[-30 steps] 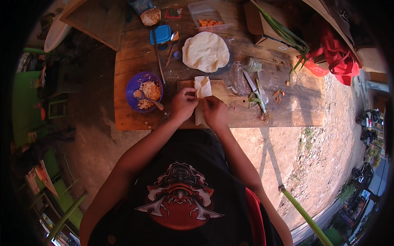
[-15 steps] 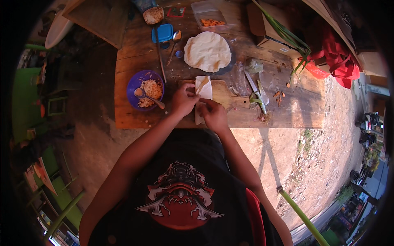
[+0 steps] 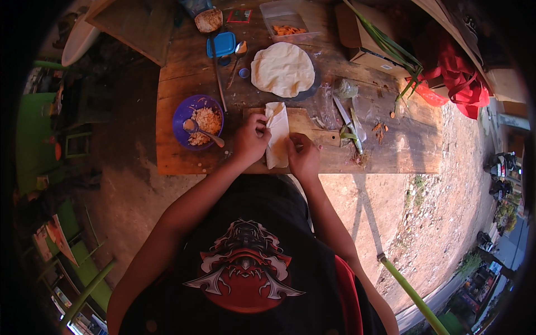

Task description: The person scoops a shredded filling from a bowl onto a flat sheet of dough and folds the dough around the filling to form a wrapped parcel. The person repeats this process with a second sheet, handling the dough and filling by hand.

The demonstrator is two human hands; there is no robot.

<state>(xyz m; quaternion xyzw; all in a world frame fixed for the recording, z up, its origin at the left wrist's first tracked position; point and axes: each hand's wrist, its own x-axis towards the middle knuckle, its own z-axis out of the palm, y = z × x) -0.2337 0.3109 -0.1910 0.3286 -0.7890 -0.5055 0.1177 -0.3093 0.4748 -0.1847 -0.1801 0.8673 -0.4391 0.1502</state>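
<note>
A folded, pale dough wrapper (image 3: 277, 139) lies lengthwise on a wooden board (image 3: 319, 135) in front of me. My left hand (image 3: 251, 139) is closed on its left edge with curled fingers. At the wrapper's lower right edge, my right hand (image 3: 303, 156) grips with thumb and fingers. A stack of round wrappers (image 3: 282, 68) rests on a dark plate just beyond. To my left is a purple bowl (image 3: 180, 111) of orange-tinged filling, a spoon (image 3: 209, 137) in it.
Further items on the table (image 3: 407, 153) include a knife (image 3: 341, 110), plastic bags (image 3: 345, 89), a blue-lidded box (image 3: 221, 44), a long utensil (image 3: 218, 84) and a container (image 3: 290, 30) of orange pieces. Right, a cardboard box (image 3: 374, 58), green stalks (image 3: 385, 42) and red bags (image 3: 463, 84).
My right hand has moved right, from the middle of the folded wrapper to its right edge, uncovering the wrapper's lower part. My left hand remains at the left edge.
</note>
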